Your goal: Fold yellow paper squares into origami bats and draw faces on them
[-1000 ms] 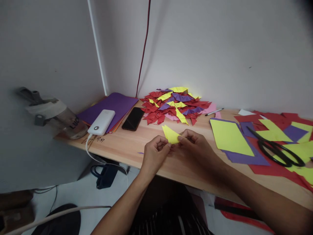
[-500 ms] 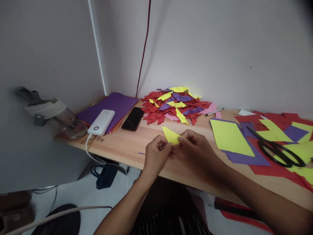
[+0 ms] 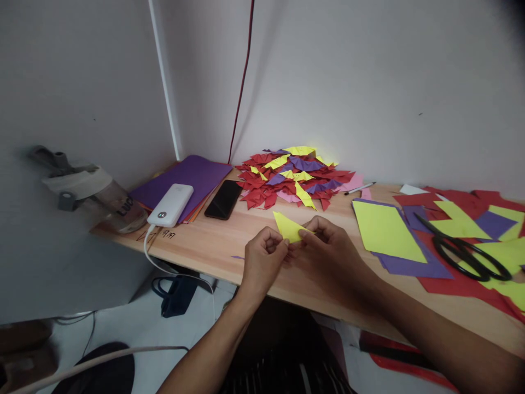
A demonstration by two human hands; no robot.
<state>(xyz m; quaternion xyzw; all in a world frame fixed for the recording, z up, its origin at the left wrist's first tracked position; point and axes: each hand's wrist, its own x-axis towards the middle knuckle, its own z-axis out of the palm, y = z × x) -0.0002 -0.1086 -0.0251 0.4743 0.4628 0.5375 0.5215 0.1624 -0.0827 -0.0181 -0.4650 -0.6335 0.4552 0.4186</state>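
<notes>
Between my hands, just above the front part of the wooden desk (image 3: 213, 246), is a yellow piece of paper (image 3: 289, 227) folded into a triangle. My left hand (image 3: 266, 254) pinches its lower left edge between thumb and fingers. At its right side, my right hand (image 3: 328, 243) grips it with the thumb on top; the fingers beneath are partly hidden. The paper's pointed corner stands up toward the wall. Behind it lies a heap of folded paper bats (image 3: 293, 176) in red, yellow, purple and pink.
On the right lie yellow paper sheets (image 3: 388, 230), black-handled scissors (image 3: 463, 249) and red scraps (image 3: 455, 290). A pen (image 3: 360, 188) rests by the heap. To the left are a phone (image 3: 223, 200), a cabled white power bank (image 3: 171, 205), purple paper (image 3: 200, 172) and a bottle (image 3: 118, 205).
The paper's upper left tip showed two points a second ago and now shows a single one, its edges lying together. Both hands keep nearly the same place and hold.
</notes>
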